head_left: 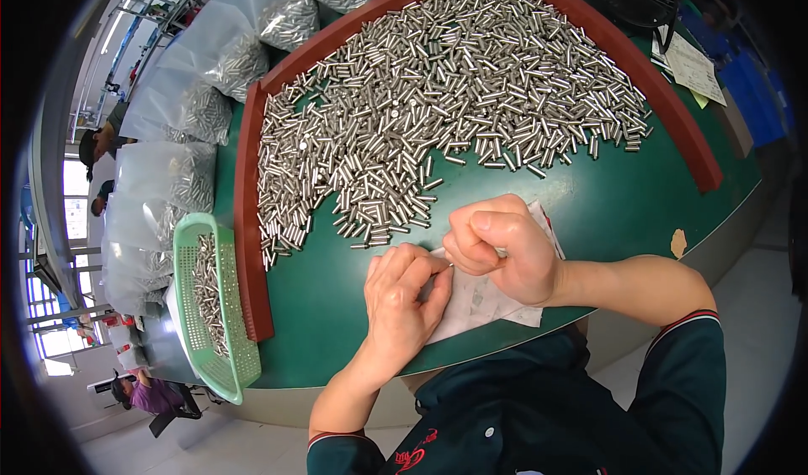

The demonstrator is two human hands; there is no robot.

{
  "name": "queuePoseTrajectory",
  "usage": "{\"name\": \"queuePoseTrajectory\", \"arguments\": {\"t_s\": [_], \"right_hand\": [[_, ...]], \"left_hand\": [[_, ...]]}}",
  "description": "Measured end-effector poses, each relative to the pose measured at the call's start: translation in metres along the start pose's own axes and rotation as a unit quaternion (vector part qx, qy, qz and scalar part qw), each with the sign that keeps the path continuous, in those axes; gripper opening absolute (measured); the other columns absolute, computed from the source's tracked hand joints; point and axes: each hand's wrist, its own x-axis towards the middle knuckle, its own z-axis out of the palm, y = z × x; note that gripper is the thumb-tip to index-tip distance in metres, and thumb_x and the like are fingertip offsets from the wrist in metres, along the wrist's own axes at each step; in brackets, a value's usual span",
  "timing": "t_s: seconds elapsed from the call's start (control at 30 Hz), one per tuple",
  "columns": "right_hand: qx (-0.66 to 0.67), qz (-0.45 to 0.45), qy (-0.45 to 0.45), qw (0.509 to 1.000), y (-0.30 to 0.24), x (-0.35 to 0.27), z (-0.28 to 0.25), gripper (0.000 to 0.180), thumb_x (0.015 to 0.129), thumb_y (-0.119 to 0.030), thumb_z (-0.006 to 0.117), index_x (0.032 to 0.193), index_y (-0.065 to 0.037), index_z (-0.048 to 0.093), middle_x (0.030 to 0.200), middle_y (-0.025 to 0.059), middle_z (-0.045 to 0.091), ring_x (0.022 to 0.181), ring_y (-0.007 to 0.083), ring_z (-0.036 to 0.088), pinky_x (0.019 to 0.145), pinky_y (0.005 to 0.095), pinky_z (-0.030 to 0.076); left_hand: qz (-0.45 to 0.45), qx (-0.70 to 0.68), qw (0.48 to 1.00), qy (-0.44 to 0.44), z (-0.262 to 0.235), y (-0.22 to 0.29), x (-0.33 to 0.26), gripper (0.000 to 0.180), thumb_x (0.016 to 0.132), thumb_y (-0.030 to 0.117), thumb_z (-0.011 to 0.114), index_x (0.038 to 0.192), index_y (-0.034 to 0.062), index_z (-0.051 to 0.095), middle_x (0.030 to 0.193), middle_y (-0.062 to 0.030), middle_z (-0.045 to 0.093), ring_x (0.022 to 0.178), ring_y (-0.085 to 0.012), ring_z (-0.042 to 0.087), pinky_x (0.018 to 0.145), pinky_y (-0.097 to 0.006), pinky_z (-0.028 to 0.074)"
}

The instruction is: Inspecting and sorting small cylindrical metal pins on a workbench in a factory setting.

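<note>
left hand (pixel 404 302) flat on white paper sheet (pixel 488 294), fingers curled at its edge, right hand (pixel 497 244) fisted, pinching something tiny, metal pins (pixel 438 96) heaped behind on green table (pixel 606 206)

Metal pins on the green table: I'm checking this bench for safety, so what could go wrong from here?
1. The pile of metal pins spreads to where the red border is missing on the near side; loose ones could roll off the table.
2. The left hand and right hand pinch something tiny over white paper; it could slip away unnoticed.
3. The green basket overhangs the table edge and might tip.
</note>
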Motion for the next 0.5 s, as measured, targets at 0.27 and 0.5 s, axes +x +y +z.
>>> {"name": "queuePoseTrajectory", "arguments": {"t_s": [0.27, 0.5], "right_hand": [[-0.003, 0.010, 0.009, 1.000, 0.000, -0.003, 0.000, 0.033, 0.080, -0.021, 0.036, 0.051, -0.008, 0.029, 0.047, -0.0018, 0.026, 0.044, 0.0085, 0.022, 0.044, 0.0241, 0.020], [0.001, 0.003, 0.007, 1.000, 0.002, 0.000, -0.001, 0.033, 0.080, -0.021, 0.036, 0.051, -0.008, 0.029, 0.046, -0.0017, 0.026, 0.045, 0.0084, 0.022, 0.043, 0.0240, 0.020]], "left_hand": [[0.000, 0.001, 1.000, -0.001, 0.001, -0.001, 0.000, 0.012, 0.062, 0.002, 0.065, 0.069, 0.0065, 0.057, 0.067, -0.0023, 0.048, 0.059, -0.0187, 0.046, 0.055, -0.030, 0.032], [-0.002, 0.001, 1.000, 0.000, -0.001, -0.001, 0.000, 0.012, 0.063, 0.002, 0.065, 0.070, 0.0064, 0.056, 0.068, -0.0025, 0.049, 0.059, -0.0187, 0.046, 0.055, -0.030, 0.032]]}}
